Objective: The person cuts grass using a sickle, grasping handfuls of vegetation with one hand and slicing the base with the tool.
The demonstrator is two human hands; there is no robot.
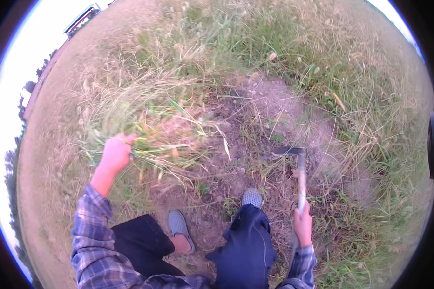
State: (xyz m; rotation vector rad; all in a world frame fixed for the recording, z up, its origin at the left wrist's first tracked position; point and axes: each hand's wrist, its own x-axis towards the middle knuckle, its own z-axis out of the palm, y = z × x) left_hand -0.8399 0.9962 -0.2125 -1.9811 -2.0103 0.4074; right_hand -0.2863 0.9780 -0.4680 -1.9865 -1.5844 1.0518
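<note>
My left hand [118,151] is closed around a bundle of long grass stalks [159,151], whose ends spread to both sides of the fist. On the right, my right hand [303,224] grips the pale handle of a sickle [302,184]. The tool's dark curved blade [287,150] points left, low over the bare soil and cut stubble. Both sleeves are plaid. The bundle is partly blurred, and the blade's tip is hard to make out against the ground.
My feet, in grey perforated clogs [179,225], stand on brown soil [235,173] with stubble. Tall grass [311,54] surrounds this patch ahead and at both sides. Trees [12,169] and a building [81,20] lie far off at the left.
</note>
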